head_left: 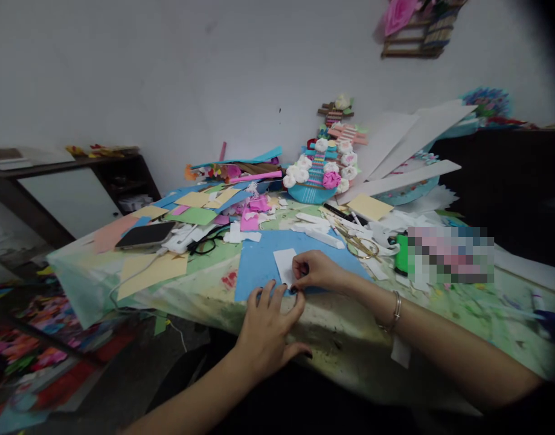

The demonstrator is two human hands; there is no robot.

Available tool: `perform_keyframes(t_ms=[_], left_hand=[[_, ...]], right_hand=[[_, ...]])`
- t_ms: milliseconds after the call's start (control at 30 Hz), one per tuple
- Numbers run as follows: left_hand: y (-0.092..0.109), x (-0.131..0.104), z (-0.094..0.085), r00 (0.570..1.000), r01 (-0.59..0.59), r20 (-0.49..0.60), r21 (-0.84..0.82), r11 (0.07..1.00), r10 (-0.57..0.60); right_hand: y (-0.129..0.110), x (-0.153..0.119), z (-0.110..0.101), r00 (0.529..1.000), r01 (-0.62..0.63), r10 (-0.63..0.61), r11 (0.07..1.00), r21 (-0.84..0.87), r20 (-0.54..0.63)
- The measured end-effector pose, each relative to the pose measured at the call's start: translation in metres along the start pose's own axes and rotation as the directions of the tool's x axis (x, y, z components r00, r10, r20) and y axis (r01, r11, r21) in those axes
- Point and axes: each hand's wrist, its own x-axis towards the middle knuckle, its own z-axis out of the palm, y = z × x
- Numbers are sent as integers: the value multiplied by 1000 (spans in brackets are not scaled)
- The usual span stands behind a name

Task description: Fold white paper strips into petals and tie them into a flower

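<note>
A blue sheet of paper (254, 260) lies at the table's front edge, with a small white piece of paper (284, 261) on top of it. My right hand (316, 272) is closed in a pinch at the white piece's lower right part; what sits between thumb and forefinger, if anything, is hidden. Just left and nearer to me, my left hand (268, 326) has its fingers spread, the fingertips resting by the blue sheet's front edge and close to the white piece's lower corner. Both hands almost meet there.
Behind the sheet lie white paper strips (325, 237) and scissors (363, 246). A dark phone (145, 235) and glasses (205, 246) are on the left. A flower-decorated blue craft piece (316, 190) stands at the back. To the right is a green object (401, 254).
</note>
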Motion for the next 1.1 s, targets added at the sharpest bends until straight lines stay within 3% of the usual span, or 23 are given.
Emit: perform_keyframes(t_ms=[167,467,667,1000,1100], left_hand=[[3,-1,-2,1000,25,12,9,1000,-25],[4,1,-3,999,45,23,13,999,-45],[6,2,0,1000,8,28,58,998,-10],[12,-4,4,990,117,-80,7,993,-116],[12,-4,5,988,123,-93,-15,992,-124]], right_hand=[[-3,3,-3,997,28,-29,1000,14,76],[-3,10,6,995,61,-68,994,86,74],[2,7,-2,981,51,-81,985,167,179],[2,13,13,1000,27,-26,990,137,-15],[3,11,8,999,35,-36,988,148,8]])
